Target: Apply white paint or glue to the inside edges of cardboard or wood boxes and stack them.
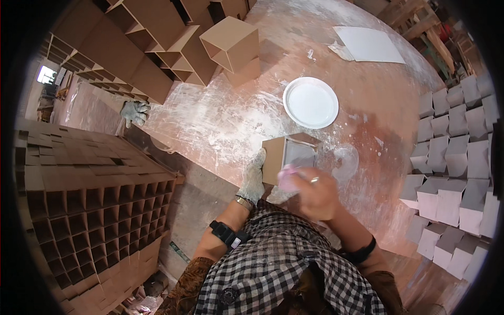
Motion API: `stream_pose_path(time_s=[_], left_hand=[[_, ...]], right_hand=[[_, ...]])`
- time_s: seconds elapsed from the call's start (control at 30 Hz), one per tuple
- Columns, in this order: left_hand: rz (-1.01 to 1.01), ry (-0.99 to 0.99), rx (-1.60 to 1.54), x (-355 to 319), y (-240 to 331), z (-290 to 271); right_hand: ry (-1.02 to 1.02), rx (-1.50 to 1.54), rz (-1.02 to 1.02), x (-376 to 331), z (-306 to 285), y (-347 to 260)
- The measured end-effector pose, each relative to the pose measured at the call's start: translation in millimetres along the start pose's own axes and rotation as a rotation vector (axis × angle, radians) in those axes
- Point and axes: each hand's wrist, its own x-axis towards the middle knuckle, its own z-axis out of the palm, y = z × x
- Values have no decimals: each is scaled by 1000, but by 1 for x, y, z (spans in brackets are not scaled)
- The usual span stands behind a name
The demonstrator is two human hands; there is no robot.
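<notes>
While the gloved left hand [253,178] steadies the open brown box [287,157] by its left wall, the bare right hand [317,195] is closed around a pink pad [287,178] at the box's near edge.

The box sits at centre frame on the round, powder-streaked table [388,115], just below the white plate [311,103]. The left-hand grip looks light, fingers laid flat on one wall only, so a firm stroke from the pad could skew or tip the box. White residue lies thick nearby and could smear onto the box faces. A spare glove [134,112] lies at the table's left edge. Finished grey-white boxes [457,173] crowd the right of frame near the right elbow; a wide swing could topple them. Stacked brown dividers [94,205] fill the lower left.
</notes>
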Motion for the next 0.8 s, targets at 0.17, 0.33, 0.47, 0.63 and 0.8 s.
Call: stream_pose_path(time_s=[0.17, 0.33, 0.47, 0.63, 0.8], left_hand=[[10, 56, -96, 4, 6, 1], [10, 70, -149, 15, -1, -17], [-40, 37, -174, 19, 1, -16], [-81, -30, -50, 18, 9, -17], [-39, 40, 60, 18, 11, -13]], right_hand=[[-57, -317, 13, -34, 26, -10], [-50, -476, 276, -73, -2, 9], [113, -398, 398, -58, 1, 9], [23, -359, 282, -52, 31, -25], [216, -305, 638, -73, 19, 0]])
